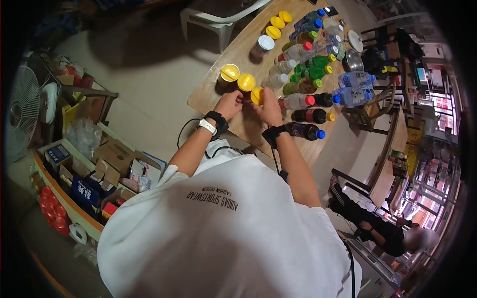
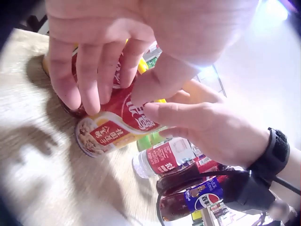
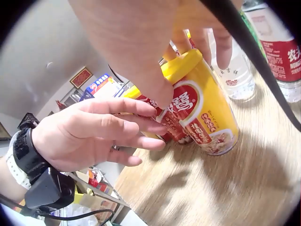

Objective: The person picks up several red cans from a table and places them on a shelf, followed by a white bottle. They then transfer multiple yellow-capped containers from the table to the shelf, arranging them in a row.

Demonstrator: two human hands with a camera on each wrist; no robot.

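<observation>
On the wooden table [image 1: 211, 89], my right hand [image 1: 271, 108] holds a yellow-lidded porridge can [image 1: 257, 96] between thumb and fingers. Its red and yellow label faces the right wrist view, where the can [image 3: 211, 115] stands on the wood, slightly tilted in the picture. My left hand [image 1: 228, 105] is just left of it, fingers spread and loosely bent. In the left wrist view, the left hand's fingers [image 2: 89, 70] hang in front of the cans. Directly behind are two more yellow-lidded cans, one near [image 1: 246, 82] and one farther left [image 1: 229, 73].
A white-lidded tub [image 1: 265, 43] and several yellow-lidded cans [image 1: 277, 22] continue the row toward the far end. Rows of drink bottles [image 1: 308, 72] stand to the right, with a Pepsi bottle [image 1: 304, 131] nearest me. A white plastic chair [image 1: 218, 25] is beyond the table's left edge.
</observation>
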